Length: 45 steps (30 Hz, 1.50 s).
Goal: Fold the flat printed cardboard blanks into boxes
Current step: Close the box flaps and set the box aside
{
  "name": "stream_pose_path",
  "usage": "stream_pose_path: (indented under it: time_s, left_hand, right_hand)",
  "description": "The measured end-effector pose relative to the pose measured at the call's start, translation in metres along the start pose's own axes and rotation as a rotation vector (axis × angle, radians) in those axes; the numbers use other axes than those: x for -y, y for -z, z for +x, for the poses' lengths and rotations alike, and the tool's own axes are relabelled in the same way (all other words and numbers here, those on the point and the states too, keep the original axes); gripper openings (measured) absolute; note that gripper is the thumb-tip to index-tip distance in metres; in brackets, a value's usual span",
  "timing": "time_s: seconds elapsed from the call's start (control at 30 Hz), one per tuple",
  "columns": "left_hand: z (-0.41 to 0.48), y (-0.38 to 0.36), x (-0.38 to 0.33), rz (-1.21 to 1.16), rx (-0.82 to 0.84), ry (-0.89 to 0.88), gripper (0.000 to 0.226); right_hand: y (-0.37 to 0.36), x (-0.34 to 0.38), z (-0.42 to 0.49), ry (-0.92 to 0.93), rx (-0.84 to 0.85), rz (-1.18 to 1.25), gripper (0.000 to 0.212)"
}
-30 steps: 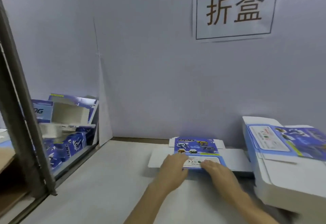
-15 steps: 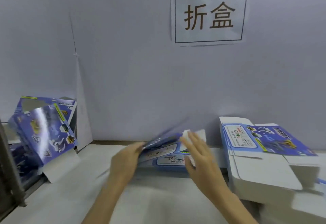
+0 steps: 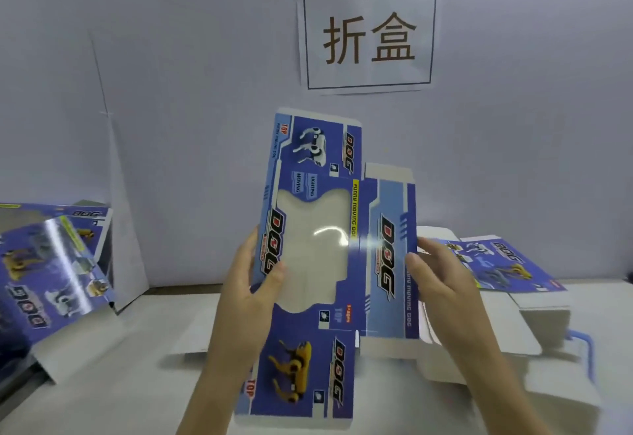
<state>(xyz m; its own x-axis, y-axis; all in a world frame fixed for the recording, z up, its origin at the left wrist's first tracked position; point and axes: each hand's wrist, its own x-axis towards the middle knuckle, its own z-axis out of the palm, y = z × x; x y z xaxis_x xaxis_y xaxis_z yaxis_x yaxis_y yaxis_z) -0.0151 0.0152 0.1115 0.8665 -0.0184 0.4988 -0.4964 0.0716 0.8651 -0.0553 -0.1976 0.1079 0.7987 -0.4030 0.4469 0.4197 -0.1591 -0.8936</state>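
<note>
**Blank held upright in both hands**

Head cam: the blank [image 3: 310,246], blue print w/ "DOG" lettering and a clear window in the middle, is lifted off the table [image 3: 144,383] and stands on end in front of the wall [image 3: 205,92]. Left hand [image 3: 245,284] grips its left edge, thumb across the printed face, fingers behind. Right hand [image 3: 442,284] grips the right edge by the side panel, thumb in front, fingers curled round the edge. A side panel w/ white flaps juts out on the right. Stack of flat blanks [image 3: 507,284] lies at right, beside the right hand. Folded boxes [image 3: 51,263] pile up at left. Sign [image 3: 370,37] w/ two characters hangs on the wall above.
</note>
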Motion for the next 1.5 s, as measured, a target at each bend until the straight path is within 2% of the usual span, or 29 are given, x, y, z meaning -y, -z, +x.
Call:
stream_pose_path:
  time_s: [0.1,0.23,0.33,0.43,0.57,0.63,0.73,0.8,0.87,0.9,1.03,1.13,1.2,1.3,1.37,1.5]
  left_hand:
    - [-0.005,-0.016,0.000,0.052,0.043,0.006,0.065]
    - [-0.010,-0.028,0.001,0.082,0.028,0.054,0.060]
    - [-0.009,-0.030,0.003,0.080,0.017,0.063,0.059]
    - [-0.009,-0.032,0.008,0.053,0.053,0.085,0.072]
    - [-0.020,-0.048,0.017,0.155,0.087,0.072,0.082]
    - [-0.021,-0.053,0.022,0.227,0.100,0.066,0.077]
    - [-0.011,-0.043,0.023,0.131,0.144,0.105,0.060]
    - [-0.003,-0.027,0.021,0.113,0.108,0.127,0.076]
    - [0.004,-0.014,0.021,0.054,0.061,0.213,0.101]
    - [0.005,-0.009,0.021,0.032,0.066,0.262,0.106]
    - [0.004,-0.002,0.027,0.050,0.160,0.334,0.076]
    - [0.005,0.001,0.030,0.013,0.143,0.323,0.073]
    - [0.005,-0.002,0.029,0.007,0.091,0.292,0.066]
    - [0.004,-0.005,0.029,0.003,0.023,0.269,0.058]
    - [0.005,-0.004,0.029,0.014,0.040,0.268,0.057]
    - [0.004,-0.002,0.026,0.044,0.111,0.267,0.060]
  right_hand:
    - [-0.002,-0.004,-0.001,-0.024,-0.015,0.064,0.022]
    - [-0.008,-0.006,-0.003,-0.054,0.000,0.146,0.022]
    - [-0.008,-0.005,-0.004,-0.077,0.004,0.168,0.039]
    - [-0.011,-0.004,-0.006,-0.100,0.057,0.203,0.053]
    - [-0.022,-0.003,-0.013,-0.145,0.246,0.230,0.047]
    - [-0.028,-0.001,-0.017,-0.158,0.319,0.226,0.040]
    - [-0.029,0.003,-0.018,-0.116,0.324,0.176,0.027]
    - [-0.021,0.002,-0.013,-0.144,0.294,0.196,0.023]
    - [-0.011,-0.002,-0.009,-0.199,0.295,0.223,0.025]
    - [-0.007,-0.006,-0.008,-0.230,0.304,0.243,0.025]
    - [0.004,-0.010,-0.006,-0.330,0.391,0.289,0.018]
    - [0.009,-0.008,-0.002,-0.307,0.326,0.256,0.049]
    - [0.009,-0.008,-0.001,-0.261,0.293,0.223,0.060]
    - [0.006,-0.012,-0.001,-0.267,0.248,0.296,0.048]
    - [0.006,-0.014,-0.001,-0.293,0.240,0.325,0.043]
    - [0.005,-0.015,0.001,-0.294,0.247,0.301,0.054]
